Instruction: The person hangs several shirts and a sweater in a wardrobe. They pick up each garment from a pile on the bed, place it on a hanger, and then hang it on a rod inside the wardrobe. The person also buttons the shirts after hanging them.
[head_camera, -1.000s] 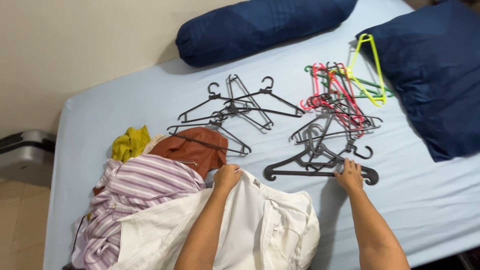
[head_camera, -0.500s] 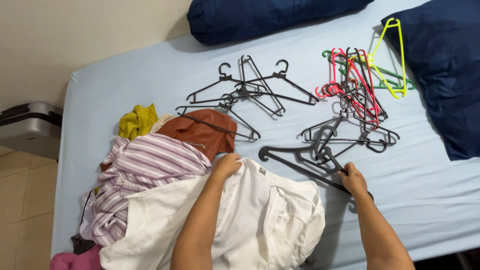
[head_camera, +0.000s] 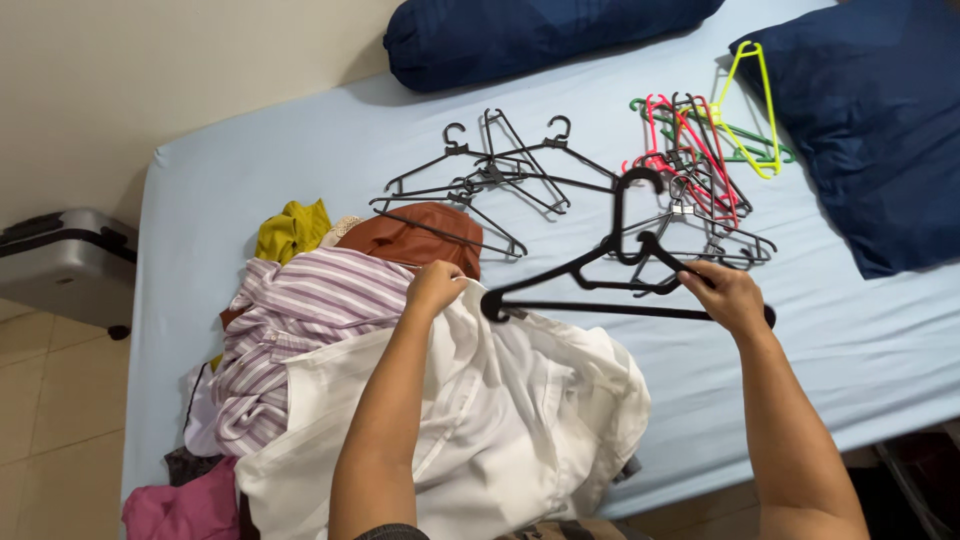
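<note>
Near the bed's front edge, the right hand grips a black hanger, lifted just right of the white shirt. The left hand pinches the shirt's collar atop the clothes pile.

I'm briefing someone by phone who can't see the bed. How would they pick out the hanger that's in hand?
On the light blue bed, look just right of the clothes pile, by the white shirt. The right hand lifts a black hanger there. It is thicker than the thin black and coloured ones lying behind.

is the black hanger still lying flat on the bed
No, the right hand holds the black hanger lifted over the white shirt.
</note>
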